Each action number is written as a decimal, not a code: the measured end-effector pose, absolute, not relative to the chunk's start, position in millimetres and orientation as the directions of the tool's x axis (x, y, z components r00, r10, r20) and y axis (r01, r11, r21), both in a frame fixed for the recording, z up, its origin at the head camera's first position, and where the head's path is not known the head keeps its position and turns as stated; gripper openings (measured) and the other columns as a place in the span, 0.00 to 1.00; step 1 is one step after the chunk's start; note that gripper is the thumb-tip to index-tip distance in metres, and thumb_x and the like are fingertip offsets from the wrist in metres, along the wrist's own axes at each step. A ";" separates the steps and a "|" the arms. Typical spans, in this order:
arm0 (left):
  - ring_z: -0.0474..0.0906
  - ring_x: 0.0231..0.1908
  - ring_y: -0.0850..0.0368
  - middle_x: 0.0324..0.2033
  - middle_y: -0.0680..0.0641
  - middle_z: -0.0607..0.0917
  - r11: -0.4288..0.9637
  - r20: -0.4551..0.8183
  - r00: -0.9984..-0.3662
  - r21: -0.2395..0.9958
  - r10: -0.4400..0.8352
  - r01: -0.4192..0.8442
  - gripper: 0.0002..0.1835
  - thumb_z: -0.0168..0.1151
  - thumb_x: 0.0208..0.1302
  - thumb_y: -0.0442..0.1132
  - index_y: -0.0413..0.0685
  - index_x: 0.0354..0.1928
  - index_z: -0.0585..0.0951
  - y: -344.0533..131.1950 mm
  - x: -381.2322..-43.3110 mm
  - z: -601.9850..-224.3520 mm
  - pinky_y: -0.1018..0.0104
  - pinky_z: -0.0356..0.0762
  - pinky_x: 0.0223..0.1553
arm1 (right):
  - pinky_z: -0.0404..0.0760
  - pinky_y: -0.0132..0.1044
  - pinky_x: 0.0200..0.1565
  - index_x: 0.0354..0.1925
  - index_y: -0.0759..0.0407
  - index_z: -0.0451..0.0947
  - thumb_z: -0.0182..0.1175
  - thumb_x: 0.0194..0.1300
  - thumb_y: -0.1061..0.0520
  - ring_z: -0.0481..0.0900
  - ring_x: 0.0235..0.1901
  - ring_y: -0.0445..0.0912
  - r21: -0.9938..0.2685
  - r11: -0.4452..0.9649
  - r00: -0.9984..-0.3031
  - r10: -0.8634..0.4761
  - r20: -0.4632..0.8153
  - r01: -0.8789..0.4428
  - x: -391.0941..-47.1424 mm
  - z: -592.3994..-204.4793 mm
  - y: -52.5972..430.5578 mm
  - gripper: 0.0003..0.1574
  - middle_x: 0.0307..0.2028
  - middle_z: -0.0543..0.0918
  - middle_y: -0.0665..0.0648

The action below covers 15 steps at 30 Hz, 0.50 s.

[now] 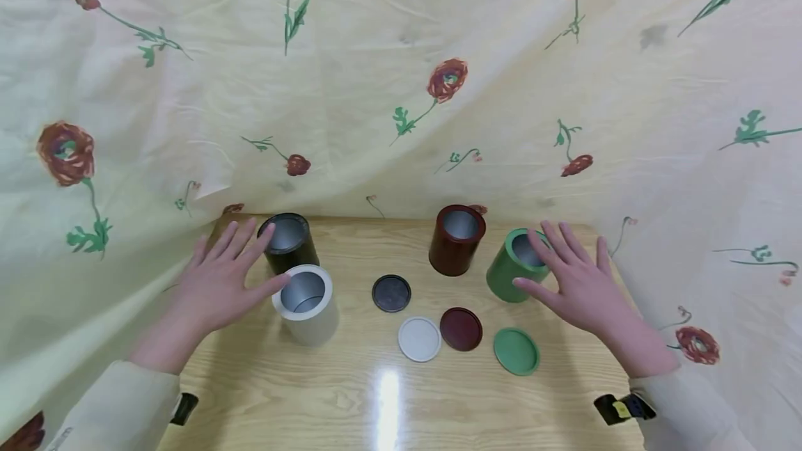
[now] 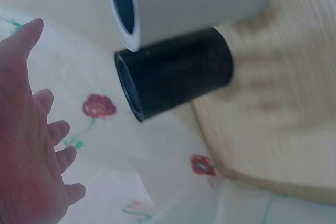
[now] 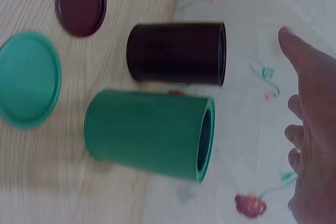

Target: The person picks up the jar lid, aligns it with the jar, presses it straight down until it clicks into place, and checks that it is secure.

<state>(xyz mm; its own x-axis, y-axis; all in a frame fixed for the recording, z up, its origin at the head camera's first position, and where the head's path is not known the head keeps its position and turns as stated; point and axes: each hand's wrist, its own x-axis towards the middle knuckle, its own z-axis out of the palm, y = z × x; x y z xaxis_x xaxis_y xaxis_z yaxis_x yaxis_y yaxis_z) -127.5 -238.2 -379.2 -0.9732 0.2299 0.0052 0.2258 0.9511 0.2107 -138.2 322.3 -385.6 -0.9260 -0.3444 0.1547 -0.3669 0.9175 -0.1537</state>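
Observation:
My left hand (image 1: 216, 284) is spread with straight fingers, above and beside the black canister (image 1: 289, 242) and the white canister (image 1: 313, 315); it holds nothing. My right hand (image 1: 579, 284), also spread and holding nothing, hovers by the green canister (image 1: 510, 273). A dark red canister (image 1: 456, 246) stands to the left of the green one. All these canisters are upright and lidless. Between them lie a black lid (image 1: 391, 293), a white lid (image 1: 419, 339), a dark red lid (image 1: 461, 329) and a green lid (image 1: 516, 351), flat on the table. In the left wrist view, the hand stands apart from the black canister (image 2: 176, 72).
The wooden table (image 1: 301, 395) bears a bright light reflection near its front. A pale cloth (image 1: 351, 110) with red flowers hangs behind the table and along both sides. Each sleeve carries a dark strap at the wrist.

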 end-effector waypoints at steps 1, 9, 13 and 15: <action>0.39 0.84 0.33 0.86 0.39 0.46 0.949 0.006 -0.972 0.215 0.235 0.231 0.53 0.50 0.72 0.78 0.59 0.88 0.50 -233.6 -128.4 -378.1 0.25 0.32 0.78 | 0.27 0.78 0.75 0.87 0.51 0.52 0.64 0.72 0.29 0.43 0.84 0.64 -0.151 0.914 -0.922 -0.354 0.155 -0.376 -139.7 -385.6 317.6 0.59 0.85 0.52 0.65; 0.39 0.85 0.37 0.86 0.43 0.49 0.929 0.011 -0.956 0.230 0.294 0.289 0.53 0.51 0.71 0.79 0.60 0.87 0.52 -194.2 -135.7 -376.3 0.28 0.34 0.79 | 0.31 0.70 0.79 0.86 0.53 0.54 0.64 0.72 0.30 0.46 0.84 0.64 -0.156 0.887 -0.899 -0.417 0.135 -0.435 -146.9 -388.9 284.6 0.58 0.84 0.55 0.65; 0.39 0.85 0.40 0.86 0.46 0.49 0.923 0.009 -0.947 0.223 0.321 0.315 0.53 0.52 0.70 0.79 0.63 0.87 0.52 -176.5 -141.2 -373.9 0.30 0.33 0.81 | 0.37 0.71 0.79 0.86 0.54 0.54 0.66 0.72 0.31 0.47 0.84 0.65 -0.153 0.875 -0.887 -0.443 0.135 -0.460 -149.2 -393.4 271.3 0.59 0.83 0.56 0.65; 0.41 0.85 0.40 0.86 0.45 0.50 0.917 0.017 -0.941 0.219 0.339 0.334 0.52 0.52 0.70 0.78 0.63 0.87 0.52 -167.8 -143.4 -372.1 0.31 0.33 0.81 | 0.39 0.70 0.80 0.85 0.54 0.55 0.66 0.71 0.31 0.47 0.84 0.64 -0.155 0.868 -0.881 -0.454 0.135 -0.472 -150.6 -397.3 265.2 0.59 0.84 0.56 0.65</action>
<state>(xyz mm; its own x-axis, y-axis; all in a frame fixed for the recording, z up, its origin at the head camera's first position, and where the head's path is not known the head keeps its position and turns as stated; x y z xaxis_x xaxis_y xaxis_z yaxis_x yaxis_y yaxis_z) -143.4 -167.8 -372.1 -0.9406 0.3390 0.0174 0.3344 0.9166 0.2194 -150.6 265.2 -397.3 -0.8806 -0.4543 0.1350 -0.4716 0.8680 -0.1554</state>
